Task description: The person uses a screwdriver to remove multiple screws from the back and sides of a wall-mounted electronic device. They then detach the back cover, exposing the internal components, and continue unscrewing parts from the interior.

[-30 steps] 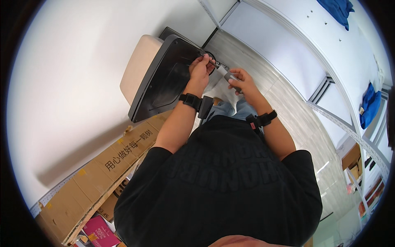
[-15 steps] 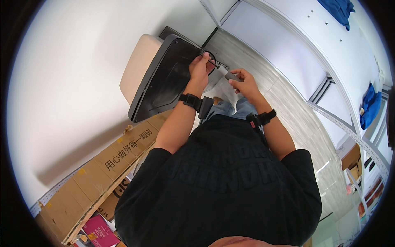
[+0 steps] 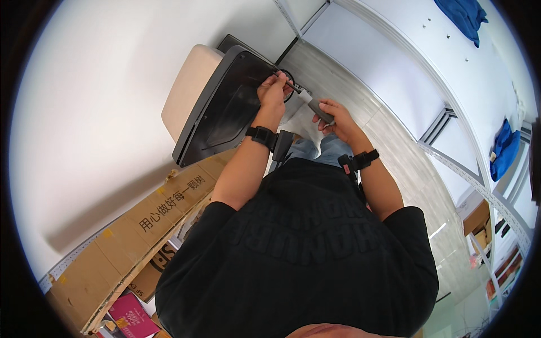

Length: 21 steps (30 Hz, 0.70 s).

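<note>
The step in hand appears to be applying a hand tool point(image 3: 319, 107) at the far right edge of a black panel point(image 3: 222, 110). The tool lies to the right of the panel, its shaft sloping far-left toward that edge. The left hand point(image 3: 272, 92) closes in a pinch around the shaft's end, hiding the tip; whether it also holds a small fastener cannot be told. The right hand point(image 3: 336, 119) curls loosely around the handle, fingers partly closed. The next move likely calls for a steady shaft, aligned with the edge, while the handle is turned or pressed.

Materials: the tool has a slim dark shaft, a pale collar and a matt grey cylindrical handle. The panel is smooth, plastic-looking, round-cornered and recessed, backed by a rounded beige body point(image 3: 189, 93). Corrugated cardboard point(image 3: 121, 242) lies near left.
</note>
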{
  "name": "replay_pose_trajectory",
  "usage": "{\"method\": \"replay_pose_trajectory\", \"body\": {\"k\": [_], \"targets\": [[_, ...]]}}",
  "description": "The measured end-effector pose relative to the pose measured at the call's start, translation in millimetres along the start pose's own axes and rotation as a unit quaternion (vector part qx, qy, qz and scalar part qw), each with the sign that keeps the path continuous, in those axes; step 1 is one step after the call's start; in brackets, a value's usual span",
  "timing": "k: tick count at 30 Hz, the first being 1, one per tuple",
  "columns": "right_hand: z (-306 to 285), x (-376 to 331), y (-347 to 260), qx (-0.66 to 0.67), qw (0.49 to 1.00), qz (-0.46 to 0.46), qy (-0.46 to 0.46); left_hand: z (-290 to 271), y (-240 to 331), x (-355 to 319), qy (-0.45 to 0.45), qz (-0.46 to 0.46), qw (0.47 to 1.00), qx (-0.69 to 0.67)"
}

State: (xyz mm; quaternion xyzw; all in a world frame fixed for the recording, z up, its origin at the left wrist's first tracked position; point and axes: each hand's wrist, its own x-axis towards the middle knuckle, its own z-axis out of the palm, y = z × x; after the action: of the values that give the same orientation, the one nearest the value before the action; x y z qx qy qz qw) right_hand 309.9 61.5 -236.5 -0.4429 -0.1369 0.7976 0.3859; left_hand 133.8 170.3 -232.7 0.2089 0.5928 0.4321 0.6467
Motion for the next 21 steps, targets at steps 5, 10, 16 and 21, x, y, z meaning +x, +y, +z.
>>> {"method": "replay_pose_trajectory", "body": {"k": [5,10,16,21], "targets": [[7.6,2.9,10.2,-0.153,0.973,-0.144,0.093,2.9,1.0,-2.3,0.008,-0.006,1.000,-0.017],[9.5,13.5,23.6,-0.326,0.894,-0.264,0.160,5.9,-2.3,-1.5,0.037,0.014,0.998,0.041],[3.4,-3.1,-1.7,0.009,1.000,0.011,0.003,4.0,3.9,-5.0,0.034,0.003,0.999,0.038],[-4.9,2.5,4.6,-0.045,0.999,-0.010,0.018,2.5,6.9,-5.7,0.011,-0.017,1.000,-0.006]]}}
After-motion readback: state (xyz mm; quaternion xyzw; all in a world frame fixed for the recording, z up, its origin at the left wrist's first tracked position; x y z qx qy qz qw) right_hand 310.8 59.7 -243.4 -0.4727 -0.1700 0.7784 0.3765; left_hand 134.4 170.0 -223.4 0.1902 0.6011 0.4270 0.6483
